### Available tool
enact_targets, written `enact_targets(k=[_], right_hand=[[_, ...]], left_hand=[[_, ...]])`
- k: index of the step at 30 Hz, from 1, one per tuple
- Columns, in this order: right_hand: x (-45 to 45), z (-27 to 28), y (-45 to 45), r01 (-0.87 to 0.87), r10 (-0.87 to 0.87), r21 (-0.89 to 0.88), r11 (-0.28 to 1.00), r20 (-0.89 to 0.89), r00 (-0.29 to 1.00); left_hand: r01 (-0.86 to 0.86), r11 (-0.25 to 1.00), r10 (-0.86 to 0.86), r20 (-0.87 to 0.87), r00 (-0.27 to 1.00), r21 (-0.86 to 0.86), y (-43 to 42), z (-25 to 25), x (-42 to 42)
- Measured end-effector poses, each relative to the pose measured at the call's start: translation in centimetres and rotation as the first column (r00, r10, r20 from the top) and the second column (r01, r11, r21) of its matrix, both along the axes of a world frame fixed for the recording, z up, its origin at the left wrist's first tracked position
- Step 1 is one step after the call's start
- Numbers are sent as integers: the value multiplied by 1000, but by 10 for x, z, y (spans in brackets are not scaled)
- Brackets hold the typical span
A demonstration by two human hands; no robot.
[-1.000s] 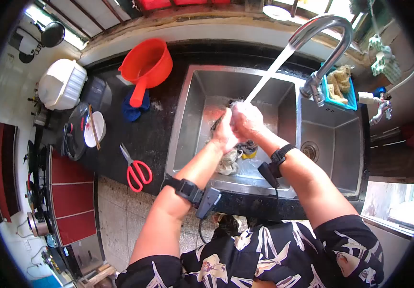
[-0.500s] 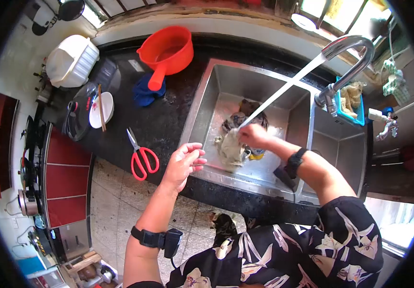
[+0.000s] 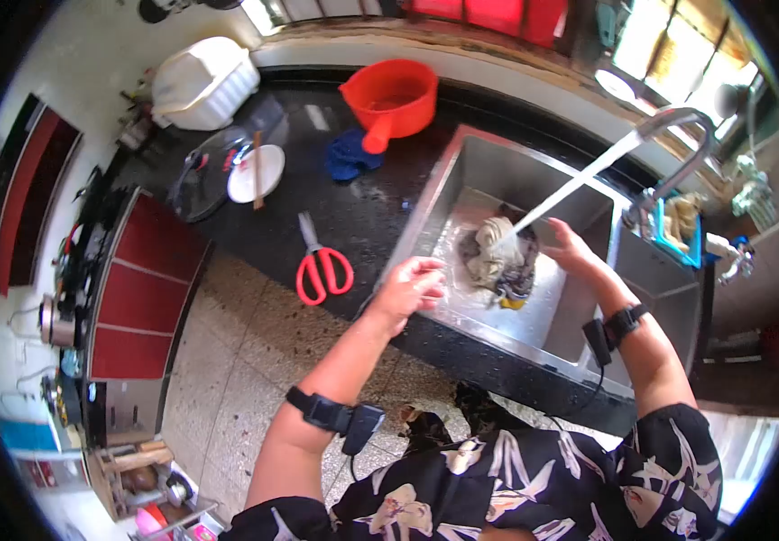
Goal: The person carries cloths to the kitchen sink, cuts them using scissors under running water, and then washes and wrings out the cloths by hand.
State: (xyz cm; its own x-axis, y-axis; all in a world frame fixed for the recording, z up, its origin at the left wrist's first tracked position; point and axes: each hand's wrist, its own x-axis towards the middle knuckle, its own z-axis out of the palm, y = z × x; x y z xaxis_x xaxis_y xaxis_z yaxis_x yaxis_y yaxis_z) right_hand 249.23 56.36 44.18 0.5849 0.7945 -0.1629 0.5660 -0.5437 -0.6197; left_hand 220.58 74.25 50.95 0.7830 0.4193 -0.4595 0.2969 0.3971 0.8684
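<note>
Wet cloths (image 3: 499, 257), pale on top with dark patterned ones and a bit of yellow below, lie bunched in the left basin of the steel sink (image 3: 414, 236). A stream of water from the curved tap (image 3: 701, 128) falls onto them. Just right of the bundle, my right hand (image 3: 573, 251) is raised over the basin, fingers apart, holding nothing. My left hand (image 3: 410, 290) hovers by the sink's front left rim with its fingers loosely bent and apart, also holding nothing. Left of it, red-handled scissors (image 3: 323, 269) rest on the black counter.
A red dipper (image 3: 407, 95) stands behind the sink's left side, near a blue cloth (image 3: 351, 155). Further left are a white bowl (image 3: 256, 175) with chopsticks, a glass lid (image 3: 198, 185) and a white plastic basket (image 3: 209, 83). A blue basket (image 3: 683, 230) sits beside the tap.
My right hand has let go of the pale cloth and moved right, away from the bundle. The pale cloth now lies heaped on the others. The whole view has shifted.
</note>
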Motion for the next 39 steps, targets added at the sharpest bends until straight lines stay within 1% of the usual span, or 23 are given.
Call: enact_targets(k=[1,2,3,4,5,7,8,9,11,13,15,17,19,20,21,23,25,27,28,33,35,37,39], right_hand=[[5,-7,2,143,-129,37,989,-262,956],[6,-2,5,221,-169,62,973,-460,872],[6,4,4,270,-138,123,955,-622,771],[-2,25,8,362,-137,134,922,-762,632],[-9,39,13,454,-122,122,882,-874,471],[6,31,24,528,-7,186,829,-940,341],[-1,45,25,562,-12,189,805,-942,335],[3,37,33,564,-8,196,802,-941,338],[28,13,39,495,348,367,787,-928,135],[17,27,35,496,301,354,793,-935,186],[13,27,28,400,277,356,845,-930,243],[-6,54,18,365,95,224,904,-936,340],[-18,58,21,308,-21,152,939,-870,492],[-21,54,26,293,-8,155,943,-874,486],[-24,53,31,257,-7,147,955,-857,515],[-30,48,37,325,-145,28,945,-856,496],[-32,38,34,406,-185,-30,913,-919,348],[-11,-7,27,345,224,191,919,-973,-58],[-14,-3,26,456,242,166,874,-964,-112],[-13,23,28,496,44,-21,868,-992,-120],[-20,39,30,608,-120,-165,776,-986,-115],[-10,-2,33,542,61,-63,838,-976,-208],[-2,-53,44,588,93,-19,809,-983,-160]], left_hand=[[22,996,-18,-45,999,89,1,-3,-2],[56,871,-45,-34,998,488,10,-17,-6],[43,866,-23,-45,999,498,22,-29,-16],[57,495,127,-137,982,867,34,-25,-27],[150,-5,293,-142,946,989,45,-22,-37],[278,82,558,-275,783,957,64,-19,-54],[298,82,564,-291,772,951,68,-21,-53],[401,315,622,-507,597,860,74,-27,-60],[382,370,587,-532,611,847,78,-34,-60],[339,461,574,-567,592,820,74,-26,-57],[307,431,530,-513,675,849,70,-31,-62],[310,603,311,-574,758,735,65,-26,-57],[204,924,-99,-313,945,324,45,-31,-28],[206,975,-190,-170,967,80,29,-34,-7],[230,958,-235,-7,972,-172,11,-38,17],[432,749,-277,356,893,-502,-10,-58,71],[414,680,-49,525,849,-605,-42,-43,109],[350,683,-16,466,885,-641,-54,-36,132],[372,665,-34,471,881,-647,-54,-42,139],[404,533,-8,473,881,-743,-61,-35,149],[480,466,-18,535,845,-743,-65,-34,148],[469,498,-19,532,847,-729,-65,-32,141],[427,512,-42,474,879,-746,-62,-27,132]])
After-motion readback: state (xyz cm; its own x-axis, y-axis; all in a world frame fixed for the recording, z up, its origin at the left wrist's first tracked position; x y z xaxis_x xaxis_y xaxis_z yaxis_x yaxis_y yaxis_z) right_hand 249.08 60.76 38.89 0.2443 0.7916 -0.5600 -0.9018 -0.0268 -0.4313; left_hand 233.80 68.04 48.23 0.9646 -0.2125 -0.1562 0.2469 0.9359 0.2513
